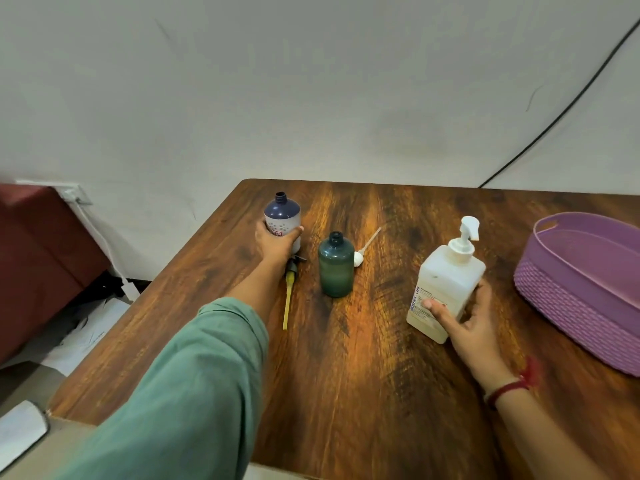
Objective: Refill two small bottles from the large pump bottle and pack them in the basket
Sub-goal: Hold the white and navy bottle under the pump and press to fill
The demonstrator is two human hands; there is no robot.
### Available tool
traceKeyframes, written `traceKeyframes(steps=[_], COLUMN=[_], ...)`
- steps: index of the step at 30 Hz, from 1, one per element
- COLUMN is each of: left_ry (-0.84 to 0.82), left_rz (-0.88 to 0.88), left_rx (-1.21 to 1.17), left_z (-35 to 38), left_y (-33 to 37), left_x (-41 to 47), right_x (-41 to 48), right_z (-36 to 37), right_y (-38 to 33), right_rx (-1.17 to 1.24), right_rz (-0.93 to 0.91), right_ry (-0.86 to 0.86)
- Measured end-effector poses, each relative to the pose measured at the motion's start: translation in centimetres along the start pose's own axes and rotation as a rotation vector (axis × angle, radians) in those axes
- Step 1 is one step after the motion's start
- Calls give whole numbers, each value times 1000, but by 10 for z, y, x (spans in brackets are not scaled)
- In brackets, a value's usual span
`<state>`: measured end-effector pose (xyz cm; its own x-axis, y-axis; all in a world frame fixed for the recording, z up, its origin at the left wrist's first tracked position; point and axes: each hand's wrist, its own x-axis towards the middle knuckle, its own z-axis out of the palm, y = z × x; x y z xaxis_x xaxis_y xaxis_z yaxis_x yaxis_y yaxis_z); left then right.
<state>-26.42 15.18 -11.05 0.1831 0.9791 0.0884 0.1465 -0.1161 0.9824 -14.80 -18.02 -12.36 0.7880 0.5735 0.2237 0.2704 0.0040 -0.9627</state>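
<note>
**Both hands on bottles, basket waits at the right**

The person reaches with both arms over a brown wooden table [346,375]. The left hand [277,244], coming out of a green sleeve [194,393], is at the far left part of the table. Its fingers and thumb are curled round the lower half of a small dark blue bottle [282,213] with a pale label. This bottle is upright and its neck is uncovered. The hand hides its base, so it is not possible to tell if it stands on the table.

The right hand [464,320] holds the large white pump bottle [446,282] near its bottom. The thumb lies on the front label and the fingers wrap round the right side. The pump head is on the bottle and points to the right. A red thread [509,389] is tied on this wrist.

Between the two hands stands a second small bottle, the green bottle [336,268], upright, also with nothing on its neck, and no hand touches it. Two loose pumps lie on the wood: a dark pump with a yellow tube [289,292] just beside the left wrist, and a white pump with a thin tube [358,258] just behind the green bottle.

The purple basket [568,306] sits at the right edge of the table, near the large bottle but apart from it. No bottle is seen inside it. A black cable [554,126] runs down the pale wall behind.
</note>
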Motion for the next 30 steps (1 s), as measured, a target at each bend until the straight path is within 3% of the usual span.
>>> traceKeyframes(steps=[5,12,17,30], left_ry=[-22,-229,-357,-470], left_rz=[103,265,226,230], left_rx=[24,-60,-112,-48], left_z=[-36,-74,-49,18], left_y=[7,25,31,13], left_x=[-19,-162,-219,-264], right_x=[0,-1,1,-29], right_z=[-2,-1,-3,-25], right_y=[0,-2,-3,-8], right_rx=[-30,-36,-51,-101], right_rz=[3,3,9,-16], right_ry=[4,25,6,118])
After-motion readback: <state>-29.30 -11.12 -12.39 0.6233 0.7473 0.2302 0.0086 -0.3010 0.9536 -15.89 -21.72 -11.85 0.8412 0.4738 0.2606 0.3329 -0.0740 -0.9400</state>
